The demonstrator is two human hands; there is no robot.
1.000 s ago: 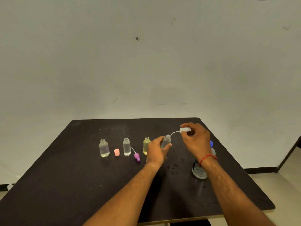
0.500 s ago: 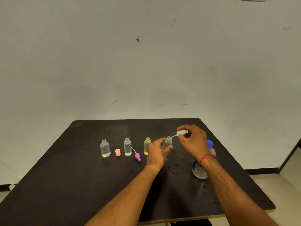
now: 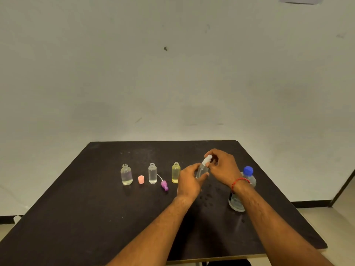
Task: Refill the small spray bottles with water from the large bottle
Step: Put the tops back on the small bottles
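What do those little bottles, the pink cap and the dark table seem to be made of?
Small bottles: see-through with glossy glints, so clear plastic or glass; cannot tell which. Pink cap: opaque, smooth, probably plastic. Table: matte black top with a pale front edge, likely laminated board.

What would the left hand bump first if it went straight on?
The left hand grips the small clear bottle; just beyond, it would probably meet the right hand pinching the white spray top.
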